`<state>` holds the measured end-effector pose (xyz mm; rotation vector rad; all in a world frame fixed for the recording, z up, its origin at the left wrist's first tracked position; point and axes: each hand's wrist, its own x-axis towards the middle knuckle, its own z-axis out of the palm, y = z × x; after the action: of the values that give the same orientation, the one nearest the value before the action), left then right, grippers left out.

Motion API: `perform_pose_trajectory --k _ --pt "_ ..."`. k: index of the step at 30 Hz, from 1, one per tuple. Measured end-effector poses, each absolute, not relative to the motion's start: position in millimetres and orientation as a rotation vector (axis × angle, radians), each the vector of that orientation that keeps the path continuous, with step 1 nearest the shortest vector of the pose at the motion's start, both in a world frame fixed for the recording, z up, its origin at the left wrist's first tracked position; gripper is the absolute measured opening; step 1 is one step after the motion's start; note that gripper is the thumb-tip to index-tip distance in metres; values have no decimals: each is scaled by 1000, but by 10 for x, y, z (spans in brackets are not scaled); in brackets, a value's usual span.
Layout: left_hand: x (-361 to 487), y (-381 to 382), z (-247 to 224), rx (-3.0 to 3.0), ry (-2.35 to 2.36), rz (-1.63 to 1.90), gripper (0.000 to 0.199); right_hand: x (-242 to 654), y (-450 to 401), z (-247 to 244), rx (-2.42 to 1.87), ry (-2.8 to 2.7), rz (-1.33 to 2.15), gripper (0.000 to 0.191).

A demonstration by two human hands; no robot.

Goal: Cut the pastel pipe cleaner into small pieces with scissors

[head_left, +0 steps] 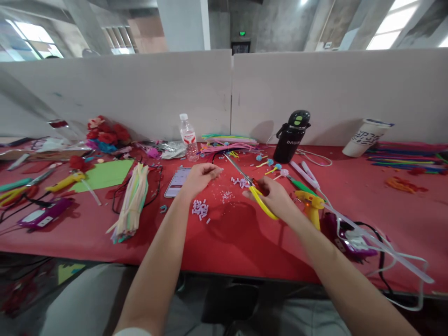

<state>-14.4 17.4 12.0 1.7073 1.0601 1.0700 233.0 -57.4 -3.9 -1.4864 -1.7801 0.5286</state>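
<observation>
Head view: scissors [248, 178] sat gripped in the right hand [275, 196]; left of them, the left hand [200, 177] seemed to pinch a pale bit [220, 171] — trimming, apparently. Crumbs [227, 196] lay left of the scissors, lilac pieces [200, 209] farther left — another snip called for bringing bit and scissors together.

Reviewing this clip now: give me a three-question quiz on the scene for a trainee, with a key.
1. Which hand holds the scissors?
2. True or false: the black flask stands to the right of the clear bottle.
3. Which is nearest the left hand: (a) white cup, (b) phone, (c) black flask?

Key: 1. The right hand. 2. True. 3. b.
</observation>
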Motion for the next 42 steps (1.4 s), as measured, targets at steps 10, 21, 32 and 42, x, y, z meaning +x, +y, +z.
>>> perform_pose_trajectory --k 10,21,32,42 --pt "-222 55 -29 1593 943 1152 34 2411 -595 -317 -1483 -1795 600 50" --pt "-78 -91 17 1777 1009 1197 33 2472 -702 -451 -1431 -1741 679 49" --pt "22 -126 -23 1697 939 1206 32 2495 -688 -505 -1423 -1711 666 50" --pt "16 -150 6 1872 1104 1228 30 2519 -670 -532 -1462 -1712 631 44"
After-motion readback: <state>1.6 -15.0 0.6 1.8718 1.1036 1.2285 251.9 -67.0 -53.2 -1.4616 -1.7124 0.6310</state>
